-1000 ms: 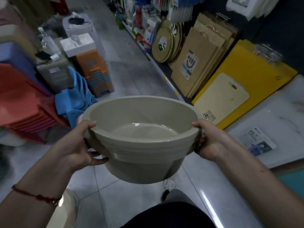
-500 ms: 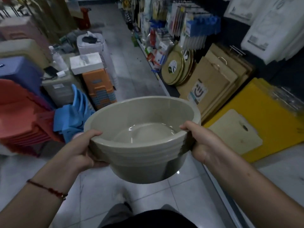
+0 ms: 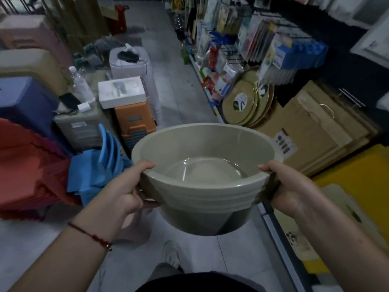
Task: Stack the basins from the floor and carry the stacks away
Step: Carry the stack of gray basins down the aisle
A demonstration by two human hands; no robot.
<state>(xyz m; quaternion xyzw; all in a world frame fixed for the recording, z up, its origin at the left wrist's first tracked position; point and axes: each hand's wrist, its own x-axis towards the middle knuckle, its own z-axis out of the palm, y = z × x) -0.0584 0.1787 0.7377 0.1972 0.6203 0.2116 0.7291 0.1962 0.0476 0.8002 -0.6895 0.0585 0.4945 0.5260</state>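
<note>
Head view: I hold a stack of beige basins (image 3: 207, 186) in the air in front of me, above the tiled floor (image 3: 237, 258). The nested rims show as ridges down the near side (I cannot count them with certainty). My left hand (image 3: 124, 191) grips the rim on the left, thumb hooked over the edge and fingers curled beneath. My right hand (image 3: 291, 187) grips the rim on the right in the same way, thumb on top. A red cord bracelet (image 3: 90, 234) sits on my left wrist. To the left stand stacked plastic stools, orange (image 3: 134, 116) and blue (image 3: 99, 167) among them, with a white box (image 3: 122, 91) resting on the orange ones. To the right, round boards (image 3: 246, 102) and flat brown boards (image 3: 311, 127) lean against the shelving. One shoe (image 3: 171, 255) shows on the floor below the basins.
</note>
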